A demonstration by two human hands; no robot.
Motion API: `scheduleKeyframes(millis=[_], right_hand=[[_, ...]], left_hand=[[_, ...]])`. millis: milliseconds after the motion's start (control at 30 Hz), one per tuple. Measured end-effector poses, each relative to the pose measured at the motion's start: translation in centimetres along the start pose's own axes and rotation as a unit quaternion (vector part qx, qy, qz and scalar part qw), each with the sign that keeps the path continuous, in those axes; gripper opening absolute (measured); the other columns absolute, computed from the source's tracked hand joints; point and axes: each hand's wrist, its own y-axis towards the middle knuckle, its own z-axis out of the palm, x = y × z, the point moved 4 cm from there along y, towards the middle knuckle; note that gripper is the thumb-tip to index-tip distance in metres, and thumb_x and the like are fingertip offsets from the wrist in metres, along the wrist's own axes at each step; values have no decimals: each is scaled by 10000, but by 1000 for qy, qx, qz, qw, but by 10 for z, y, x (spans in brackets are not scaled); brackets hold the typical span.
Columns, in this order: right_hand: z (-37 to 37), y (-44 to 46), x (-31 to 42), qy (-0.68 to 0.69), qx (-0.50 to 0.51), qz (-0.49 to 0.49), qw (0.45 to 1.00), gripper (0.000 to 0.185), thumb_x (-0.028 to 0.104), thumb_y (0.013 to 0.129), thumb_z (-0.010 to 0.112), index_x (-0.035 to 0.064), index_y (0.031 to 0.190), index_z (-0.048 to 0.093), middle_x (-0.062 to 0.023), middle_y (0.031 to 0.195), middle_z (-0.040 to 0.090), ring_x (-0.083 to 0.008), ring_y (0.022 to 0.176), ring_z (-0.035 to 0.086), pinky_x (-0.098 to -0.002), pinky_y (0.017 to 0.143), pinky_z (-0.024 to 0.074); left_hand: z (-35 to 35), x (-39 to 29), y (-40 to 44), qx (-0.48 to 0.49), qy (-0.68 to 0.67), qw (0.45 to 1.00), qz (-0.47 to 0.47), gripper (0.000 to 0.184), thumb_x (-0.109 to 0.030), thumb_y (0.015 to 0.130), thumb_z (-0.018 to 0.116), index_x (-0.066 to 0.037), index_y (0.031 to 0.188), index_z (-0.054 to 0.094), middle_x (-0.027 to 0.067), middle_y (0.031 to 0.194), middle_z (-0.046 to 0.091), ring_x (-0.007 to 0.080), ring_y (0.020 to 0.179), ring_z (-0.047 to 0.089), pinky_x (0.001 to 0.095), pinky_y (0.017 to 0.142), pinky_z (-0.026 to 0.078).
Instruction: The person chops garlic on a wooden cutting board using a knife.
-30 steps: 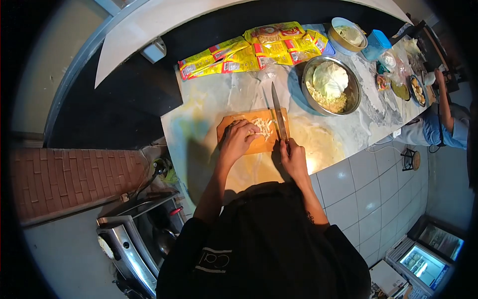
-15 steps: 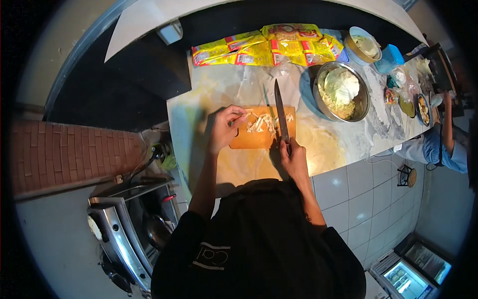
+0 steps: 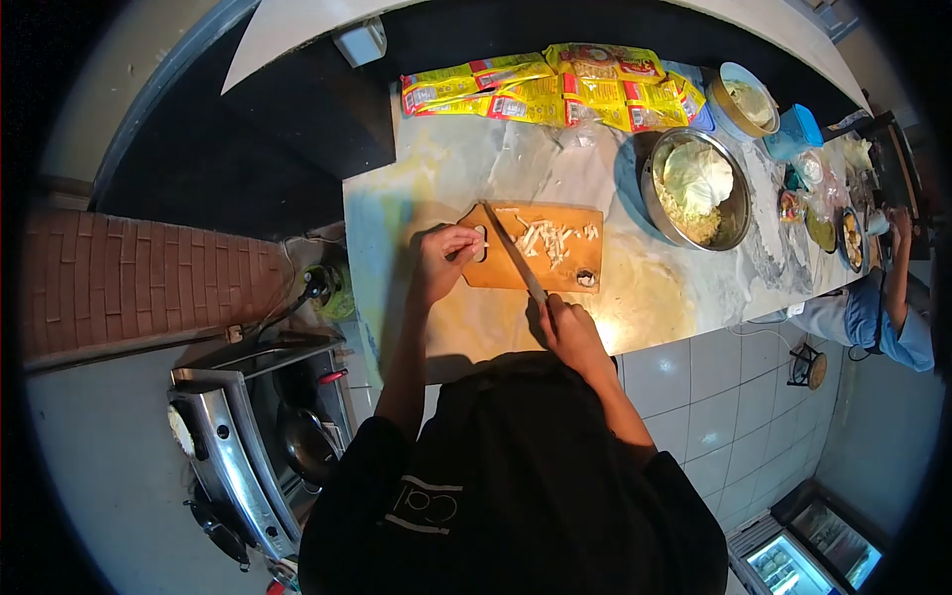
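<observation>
A wooden cutting board point(image 3: 550, 278) lies on the marble-patterned counter, with pale chopped strips point(image 3: 543, 238) spread over its middle and right. My right hand point(image 3: 573, 332) is closed round the handle of a long kitchen knife point(image 3: 518, 256). The blade slants across the board, its tip near the board's upper left edge. At the board's left end, by the handle hole, my left hand point(image 3: 446, 262) has its fingertips pinched together on a small pale piece whose kind I cannot make out. A small dark-and-white spot shows at the board's lower right.
A metal bowl point(image 3: 729, 233) of shredded food and a cabbage half stands to the right. Yellow noodle packets point(image 3: 535, 99) line the back. Beyond are another bowl point(image 3: 742, 114) and a blue container point(image 3: 793, 134). A person in blue point(image 3: 883, 307) works at the far right; a stove point(image 3: 233, 451) is lower left.
My right hand has swung the knife leftward, so its blade now slants over the board's left part instead of pointing away. My left hand stays at the board's left end.
</observation>
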Motion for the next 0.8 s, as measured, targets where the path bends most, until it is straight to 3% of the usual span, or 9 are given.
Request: scheduleKeyframes(millis=[267,333,467,533,800], right_hand=[[-2,1,-7,17,-47,24,998,149,109,917,547,-21,849,526,-252,654,578,-444,611,569,-492,544,431],[-5,2,-3,25,-38,49,998,146,106,916,547,-22,850,526,-249,655,579,-443,607,567,-488,540,429],[-5,2,-4,24,-35,74,996,137,95,912,549,-25,851,524,-242,644,574,-440,595,562,-479,528,423],[-2,0,-7,22,-42,53,997,134,92,910,551,-24,849,524,-241,634,568,-439,591,560,-480,526,421],[-1,0,1,-7,-30,33,999,130,90,904,565,-12,840,516,-240,610,551,-440,582,553,-483,521,418]], left_hand=[[12,-16,0,12,-10,999,-31,153,57,825,661,55,978,659,87,919,685,139,833,667,243,774,534],[18,-21,2,40,61,997,-3,134,45,815,675,47,948,691,118,1002,680,180,908,671,277,761,556],[27,-25,4,48,158,986,18,125,43,795,686,27,917,708,121,933,674,186,841,665,281,690,548],[26,-28,4,4,158,985,72,161,-3,766,719,24,925,703,129,894,658,244,712,651,304,668,517],[27,-22,-5,-31,148,986,67,180,-15,779,723,34,950,697,148,902,645,238,751,671,293,657,547]])
